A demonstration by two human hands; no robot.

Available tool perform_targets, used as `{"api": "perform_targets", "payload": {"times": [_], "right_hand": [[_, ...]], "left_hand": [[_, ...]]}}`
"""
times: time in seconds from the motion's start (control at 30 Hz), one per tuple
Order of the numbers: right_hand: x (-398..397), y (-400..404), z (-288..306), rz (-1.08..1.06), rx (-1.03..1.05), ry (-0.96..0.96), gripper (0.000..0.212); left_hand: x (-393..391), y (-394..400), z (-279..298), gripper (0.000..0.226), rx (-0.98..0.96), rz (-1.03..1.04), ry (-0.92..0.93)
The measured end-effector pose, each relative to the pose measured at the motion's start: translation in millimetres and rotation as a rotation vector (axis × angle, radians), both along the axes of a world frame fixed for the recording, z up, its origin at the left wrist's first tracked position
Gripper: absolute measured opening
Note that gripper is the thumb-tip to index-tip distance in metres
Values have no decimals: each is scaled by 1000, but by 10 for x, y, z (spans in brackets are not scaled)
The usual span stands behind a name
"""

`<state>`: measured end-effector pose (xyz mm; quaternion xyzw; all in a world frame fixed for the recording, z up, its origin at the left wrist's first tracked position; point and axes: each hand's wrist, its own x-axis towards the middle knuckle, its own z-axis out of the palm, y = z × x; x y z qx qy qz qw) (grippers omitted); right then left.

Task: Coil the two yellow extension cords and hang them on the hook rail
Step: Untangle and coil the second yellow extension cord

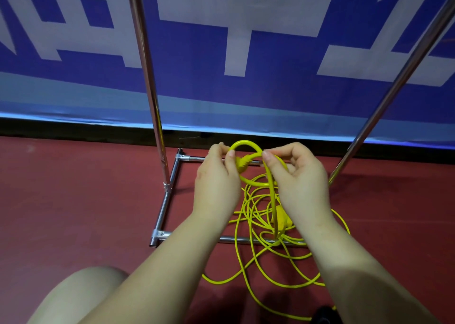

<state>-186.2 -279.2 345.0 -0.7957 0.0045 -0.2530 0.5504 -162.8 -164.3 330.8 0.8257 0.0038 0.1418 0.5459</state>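
A blue banner (221, 52) with white characters fills the frame from 9 through 12 to 3 o'clock, above a red floor (73, 200). A chrome rack (157, 116) stands on that floor: one upright rises at 11 o'clock, another slants off at 2 o'clock, and its base bars frame the centre. No hooks are in view.

The cord (256, 249) lies loose on the floor from centre to 5 o'clock, many strands crossing over the rack's near base bar. Whether this heap is one cord or two cannot be told. A yellow socket block (280, 217) sits in the heap just below the right wrist.

Both hands meet just above centre. The left hand (216, 181) pinches the cord by the plug (242, 165), thumb curled over it. The right hand (300, 178) pinches a strand between thumb and forefinger, and a small first loop (246, 148) arches between the two.

Coiling seems barely begun. Next, the right hand likely needs to draw slack up from the heap and lay another turn into the left, keeping loops even and clear of the base bar.
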Motion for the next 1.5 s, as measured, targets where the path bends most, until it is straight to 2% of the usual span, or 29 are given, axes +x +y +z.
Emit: {"api": "perform_targets", "payload": {"times": [0.07,0.27,0.37,0.47,0.53,0.63,0.8,0.93,1.0,1.07,1.17,1.3,1.37,1.5], "right_hand": [[0,-5,-4,0,-16,5,13],[9,32,29,44,124,47,16],[21,27,78,58,391,93,10],[35,-11,110,45,608,154,8],[46,-58,93,38,635,198,10],[65,-132,49,12,557,226,14],[86,-195,30,-10,488,246,12],[83,-151,33,58,672,357,10],[86,-118,33,110,776,408,10],[78,-83,30,149,784,445,9],[60,-51,26,160,554,414,11],[33,-75,52,191,264,330,12],[23,-105,45,224,178,330,9],[1,-153,50,295,96,341,6]], "left_hand": [[42,5,-34,15,-103,23,63],[152,59,-51,19,-594,16,346],[175,83,14,21,-958,-19,459],[194,109,30,20,-1000,-123,484],[182,114,26,18,-943,-162,517],[163,151,-15,19,-812,-167,563],[127,158,18,20,-516,-235,407],[-14,98,-24,40,-242,-364,307],[-41,80,-88,59,-163,-345,262],[-36,89,-105,68,-62,-290,173],[2,163,-68,67,157,-217,12],[95,305,-52,52,402,-302,-114],[129,347,-59,53,443,-367,-164],[76,374,9,25,394,-499,-72]]}}
